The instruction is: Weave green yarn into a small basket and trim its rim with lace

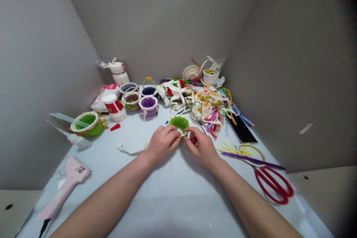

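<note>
Left hand [164,140] and right hand [203,148] meet, fingers [173,134] pinching white trim [182,132] at the near rim of the green bowl [179,121], mid-tabletop [156,200]. Best to keep both pinches close, press trim flush, and go lightly so the rim likely won't buckle.

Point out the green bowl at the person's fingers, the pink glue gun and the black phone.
Green bowl [179,121]: head view, on its inner wall.
Pink glue gun [67,182]: head view, on the upper part of its handle.
Black phone [242,129]: head view, on the middle of its dark screen.
</note>
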Tool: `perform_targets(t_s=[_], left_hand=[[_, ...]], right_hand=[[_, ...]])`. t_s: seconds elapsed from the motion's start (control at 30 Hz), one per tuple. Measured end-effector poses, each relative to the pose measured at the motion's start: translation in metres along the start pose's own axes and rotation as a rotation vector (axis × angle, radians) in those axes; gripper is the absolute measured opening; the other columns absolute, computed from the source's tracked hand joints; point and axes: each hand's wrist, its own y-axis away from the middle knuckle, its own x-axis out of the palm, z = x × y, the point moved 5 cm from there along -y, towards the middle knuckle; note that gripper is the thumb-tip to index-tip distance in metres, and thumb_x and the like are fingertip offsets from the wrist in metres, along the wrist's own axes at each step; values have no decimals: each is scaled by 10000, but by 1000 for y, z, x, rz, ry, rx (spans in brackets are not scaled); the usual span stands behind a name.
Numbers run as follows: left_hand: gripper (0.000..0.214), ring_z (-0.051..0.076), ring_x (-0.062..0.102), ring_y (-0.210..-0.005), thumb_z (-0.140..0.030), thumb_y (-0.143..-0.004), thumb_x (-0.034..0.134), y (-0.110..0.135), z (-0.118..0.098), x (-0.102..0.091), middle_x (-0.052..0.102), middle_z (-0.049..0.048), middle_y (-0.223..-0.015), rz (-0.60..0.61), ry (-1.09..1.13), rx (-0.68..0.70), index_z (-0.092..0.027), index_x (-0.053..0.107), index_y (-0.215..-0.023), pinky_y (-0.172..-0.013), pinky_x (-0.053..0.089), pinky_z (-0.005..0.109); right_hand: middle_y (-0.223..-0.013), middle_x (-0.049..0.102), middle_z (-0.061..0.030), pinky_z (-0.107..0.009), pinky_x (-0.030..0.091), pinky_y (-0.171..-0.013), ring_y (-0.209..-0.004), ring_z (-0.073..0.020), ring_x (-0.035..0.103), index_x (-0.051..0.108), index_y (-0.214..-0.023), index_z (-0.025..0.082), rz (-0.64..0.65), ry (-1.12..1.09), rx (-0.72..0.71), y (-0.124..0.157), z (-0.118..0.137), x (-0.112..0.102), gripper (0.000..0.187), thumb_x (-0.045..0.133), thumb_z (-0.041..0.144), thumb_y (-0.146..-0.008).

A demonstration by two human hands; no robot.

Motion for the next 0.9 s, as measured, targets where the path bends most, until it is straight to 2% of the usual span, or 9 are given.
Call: perform_targets(t_s=[0.23,0.37,0.47,0.57,0.67,0.9], left_hand=[[143,161,632,-835,-242,-930,531,-1,0,0,669,63,-902,3,2,-11,-178,655,-958,-732,440,300],[148,152,626,-812,-243,-927,542,0,1,1,661,55,-886,-4,33,-25,-185,673,-965,-730,441,299],[138,147,619,-798,-247,-921,555,0,2,2,657,48,-871,-16,52,-67,-195,681,-940,-729,446,297],[102,155,618,-801,-234,-898,586,0,2,1,655,46,-853,-43,79,-115,-192,680,-900,-726,460,297],[87,162,617,-807,-217,-884,596,-2,4,1,652,51,-854,-54,138,-169,-184,677,-881,-734,479,299],[89,161,622,-815,-230,-862,605,-13,27,-5,650,41,-838,-94,276,-288,-179,675,-842,-758,494,290]], right_hand=[[-856,663,-42,-268,434,-671,-725,-157,583,605,-963,203,37,-46,-33,-2,1,3,121,490,238,-950],[-762,622,-21,-270,436,-649,-702,-164,582,567,-1052,199,16,-61,35,-1,1,0,145,510,234,-923],[-813,627,-32,-273,449,-667,-737,-169,591,524,-1099,190,-14,-104,90,3,2,-7,186,486,205,-917],[-881,649,-51,-277,453,-700,-797,-173,601,555,-1003,199,-26,-126,80,7,5,-14,132,437,188,-945],[-862,657,-41,-278,451,-717,-800,-172,603,588,-937,206,-46,-137,84,8,5,-18,140,451,180,-951],[-899,595,-59,-307,457,-770,-862,-185,578,648,-884,198,-141,-129,54,-14,6,-22,148,508,178,-928]])
